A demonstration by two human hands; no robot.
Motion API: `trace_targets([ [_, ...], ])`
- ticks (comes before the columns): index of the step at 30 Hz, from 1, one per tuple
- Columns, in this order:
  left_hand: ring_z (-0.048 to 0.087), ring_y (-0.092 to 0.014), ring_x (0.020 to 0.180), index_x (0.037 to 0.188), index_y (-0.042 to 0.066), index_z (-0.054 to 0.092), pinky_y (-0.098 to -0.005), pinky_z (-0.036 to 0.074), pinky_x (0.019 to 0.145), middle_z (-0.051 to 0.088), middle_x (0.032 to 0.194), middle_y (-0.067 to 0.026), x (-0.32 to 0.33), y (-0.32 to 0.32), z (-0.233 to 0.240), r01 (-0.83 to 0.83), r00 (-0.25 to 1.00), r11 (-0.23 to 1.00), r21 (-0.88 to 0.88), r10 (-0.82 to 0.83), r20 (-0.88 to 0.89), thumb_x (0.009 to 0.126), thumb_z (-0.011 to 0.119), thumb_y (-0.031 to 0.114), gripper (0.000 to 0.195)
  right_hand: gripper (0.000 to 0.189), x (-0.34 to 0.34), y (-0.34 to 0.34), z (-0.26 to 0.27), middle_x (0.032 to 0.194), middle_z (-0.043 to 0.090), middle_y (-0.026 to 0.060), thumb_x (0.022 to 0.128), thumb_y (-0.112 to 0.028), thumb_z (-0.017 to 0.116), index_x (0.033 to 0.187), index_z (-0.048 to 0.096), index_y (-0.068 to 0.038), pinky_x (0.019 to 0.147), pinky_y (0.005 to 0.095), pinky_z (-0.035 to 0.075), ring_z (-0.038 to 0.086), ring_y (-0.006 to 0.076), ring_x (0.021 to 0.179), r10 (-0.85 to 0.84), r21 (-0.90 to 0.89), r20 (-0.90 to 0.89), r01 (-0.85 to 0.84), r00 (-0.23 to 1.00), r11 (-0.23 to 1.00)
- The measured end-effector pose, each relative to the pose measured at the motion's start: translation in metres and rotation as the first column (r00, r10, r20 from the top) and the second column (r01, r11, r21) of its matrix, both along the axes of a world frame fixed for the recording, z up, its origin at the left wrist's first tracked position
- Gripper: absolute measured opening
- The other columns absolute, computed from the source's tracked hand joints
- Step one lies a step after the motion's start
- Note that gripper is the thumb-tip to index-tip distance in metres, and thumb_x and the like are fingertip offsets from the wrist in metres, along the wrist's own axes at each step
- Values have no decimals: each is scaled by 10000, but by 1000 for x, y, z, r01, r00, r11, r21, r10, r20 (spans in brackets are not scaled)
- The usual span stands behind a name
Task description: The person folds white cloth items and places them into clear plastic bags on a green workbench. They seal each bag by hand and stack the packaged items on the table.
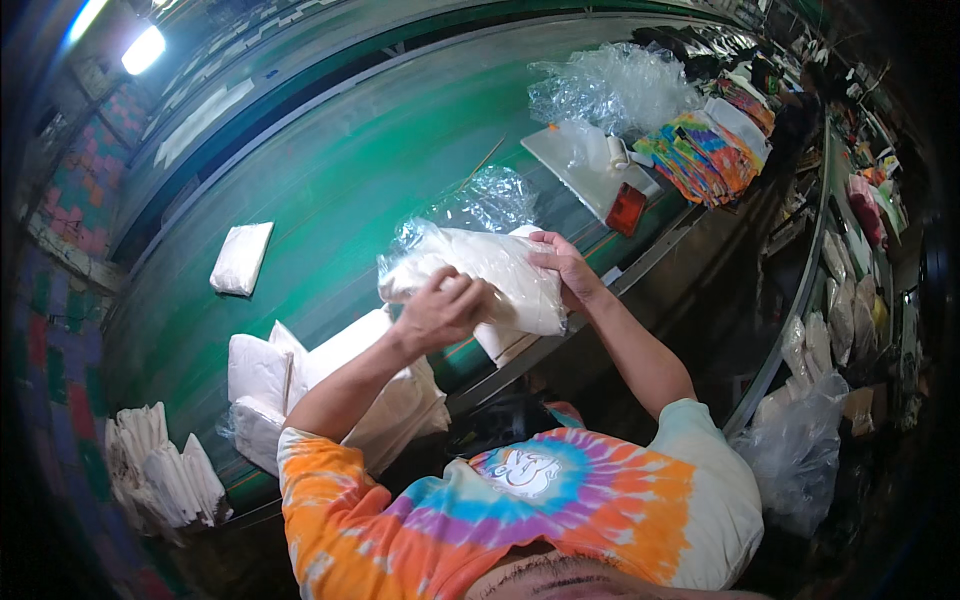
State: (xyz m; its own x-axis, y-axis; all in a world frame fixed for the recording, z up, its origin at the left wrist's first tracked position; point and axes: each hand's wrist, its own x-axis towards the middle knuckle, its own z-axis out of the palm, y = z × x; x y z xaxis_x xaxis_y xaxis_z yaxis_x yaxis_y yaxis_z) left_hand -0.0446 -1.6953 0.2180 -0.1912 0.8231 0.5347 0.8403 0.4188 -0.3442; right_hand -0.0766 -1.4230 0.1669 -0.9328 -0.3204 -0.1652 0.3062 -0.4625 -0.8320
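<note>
A white folded cloth bundle in a transparent plastic bag (pixel 495 259) is held over the near edge of a green table. My right hand (pixel 566 270) grips its right end, thumb on top. Across its front left part, my left hand (pixel 450 304) has its fingers curled onto the plastic; the fingertips are partly hidden. Beneath the bundle, another white folded piece (pixel 502 345) shows at the table edge. Loose transparent plastic bags (pixel 487 199) lie just behind it. Stacked white folded bundles (pixel 330 375) sit by my left forearm, which covers part of them.
A lone white packet (pixel 242 259) lies on the green table (pixel 337 172). Toward the right are a pale board (pixel 562 161), a tape roll (pixel 617 152), a red object (pixel 626 210), crumpled plastic (pixel 615 86) and tie-dye garments (pixel 701 157). More white bundles (pixel 165 469) stand at the lower left.
</note>
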Motion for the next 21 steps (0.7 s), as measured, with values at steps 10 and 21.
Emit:
trace_targets([
  [10,599,-207,1061,1118,58,663,-351,485,916,597,1088,-71,12,56,-41,118,900,922,-369,58,432,794,659,193,351,568,-51,77,-74,1324,586,120,885,66,649,1409,467,-56,1028,349,494,604,224,1193,127,520,-284,41,950,853],
  [21,498,-394,1297,1385,-11,488,-437,422,1093,473,1396,-225,66,48,-37,-536,38,834,-134,183,982,915,744,267,603,732,-82,112,-99,1471,456,138,828,81,686,1489,397,-41,1155,353,351,448,228,1361,233,694,-355,89,905,714],
])
